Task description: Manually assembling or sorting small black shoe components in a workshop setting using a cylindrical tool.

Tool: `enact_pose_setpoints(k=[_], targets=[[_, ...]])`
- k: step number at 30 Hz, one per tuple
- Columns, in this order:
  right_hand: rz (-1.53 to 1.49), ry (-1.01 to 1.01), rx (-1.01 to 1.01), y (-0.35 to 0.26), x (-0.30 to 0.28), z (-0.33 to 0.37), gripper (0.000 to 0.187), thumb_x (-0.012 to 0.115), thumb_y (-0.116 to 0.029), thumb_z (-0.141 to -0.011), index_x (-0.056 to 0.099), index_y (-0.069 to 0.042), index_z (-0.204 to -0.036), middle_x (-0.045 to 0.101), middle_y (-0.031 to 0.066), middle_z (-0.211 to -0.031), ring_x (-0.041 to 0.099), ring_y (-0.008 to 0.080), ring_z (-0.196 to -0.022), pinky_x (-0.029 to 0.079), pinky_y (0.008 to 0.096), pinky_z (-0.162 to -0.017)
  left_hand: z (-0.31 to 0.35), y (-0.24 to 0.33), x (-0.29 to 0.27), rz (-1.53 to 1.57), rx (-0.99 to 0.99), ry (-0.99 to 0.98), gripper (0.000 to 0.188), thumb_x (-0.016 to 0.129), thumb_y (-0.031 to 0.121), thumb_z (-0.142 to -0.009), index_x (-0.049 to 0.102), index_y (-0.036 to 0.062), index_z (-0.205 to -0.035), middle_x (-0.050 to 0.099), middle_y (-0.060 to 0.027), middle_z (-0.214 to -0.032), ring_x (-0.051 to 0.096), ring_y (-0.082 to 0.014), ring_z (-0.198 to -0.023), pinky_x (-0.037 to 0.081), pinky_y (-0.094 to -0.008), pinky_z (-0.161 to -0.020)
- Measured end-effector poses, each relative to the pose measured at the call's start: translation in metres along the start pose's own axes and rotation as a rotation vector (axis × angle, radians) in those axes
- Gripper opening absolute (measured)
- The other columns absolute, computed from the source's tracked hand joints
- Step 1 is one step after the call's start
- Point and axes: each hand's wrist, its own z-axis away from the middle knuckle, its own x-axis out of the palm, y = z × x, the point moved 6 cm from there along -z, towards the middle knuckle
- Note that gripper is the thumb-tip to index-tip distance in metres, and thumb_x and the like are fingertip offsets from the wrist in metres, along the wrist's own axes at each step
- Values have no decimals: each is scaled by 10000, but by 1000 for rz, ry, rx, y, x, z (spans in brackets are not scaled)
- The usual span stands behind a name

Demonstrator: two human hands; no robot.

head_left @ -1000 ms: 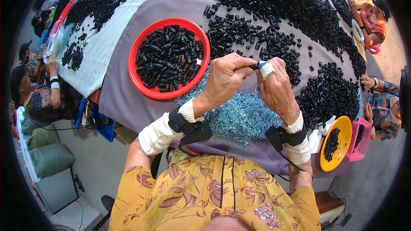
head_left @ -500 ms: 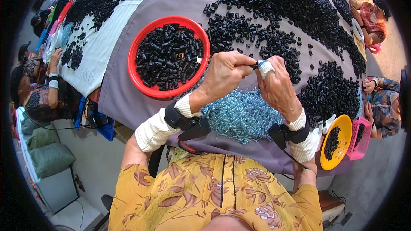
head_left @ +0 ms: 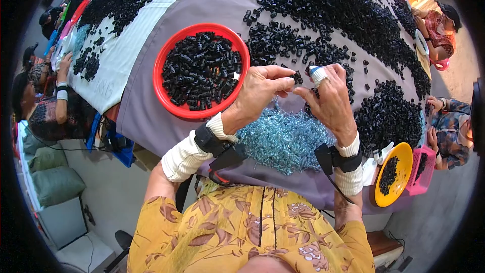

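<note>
Over the table, the thumb and index finger of my left hand (head_left: pixel 260 91) are closed in a pinch. At their tips is a small black plastic part (head_left: pixel 297 77). My right hand (head_left: pixel 331 101) is just to its right, thumb stretched toward the left hand and apart from its bent fingers; nothing shows between them. One right finger wears a white wrap (head_left: pixel 319 75) with a blue band. Below both hands lies a heap of small clear bluish pieces (head_left: pixel 283 141). Left of my left hand, a red basin (head_left: pixel 157 71) holds many black cylindrical parts (head_left: pixel 199 68).
Loose black parts (head_left: pixel 328 10) cover the far table, with another heap (head_left: pixel 389 116) at right. A yellow plate (head_left: pixel 402 172) and a pink basket (head_left: pixel 422 184) stand at the right edge. Other people sit left and right. A grey cloth (head_left: pixel 151 30) covers the table.
My hands have drawn slightly apart. The right thumb has come away from its fingers and from the black part, which stays at the left fingertips. The view has shifted a little.
</note>
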Motion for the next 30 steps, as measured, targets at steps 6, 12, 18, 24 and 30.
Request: enact_pose_setpoints(k=[6,12,18,24,30], targets=[[141,6,-48,-6,15,-7,283,684,-281,-767,586,-22,-822,574,98,-768,558,253,-805,346,442,-904,-3,0,8,126,7,-68,236,627,103,-865,637,-32,-1058,673,-78,-928,644,-125,-789,532,-255,-727],[-23,22,-44,-1,13,-8,253,693,-243,-760,562,-26,-762,555,86,-717,547,245,-750,359,430,-853,2,1,9,173,-59,-124,235,597,171,-895,644,-20,-1024,672,-72,-912,641,-124,-793,525,-264,-740],[46,28,-70,-6,7,-9,324,657,-332,-785,559,-28,-729,538,85,-696,528,256,-713,358,430,-821,1,-2,9,159,-50,-138,212,597,167,-890,646,-21,-974,669,-77,-875,633,-129,-777,516,-263,-739],[16,-37,-55,-6,11,-9,335,647,-352,-792,557,-38,-721,531,85,-676,523,246,-703,366,400,-799,2,1,8,104,-45,-134,210,603,161,-878,653,-31,-945,664,-77,-848,626,-132,-759,508,-261,-732],[-61,-1,-102,-4,13,-6,298,686,-301,-765,547,-44,-704,522,76,-660,513,242,-663,379,370,-760,0,-3,8,104,-60,-176,212,607,171,-870,667,-28,-918,662,-75,-841,615,-128,-739,499,-255,-707]])
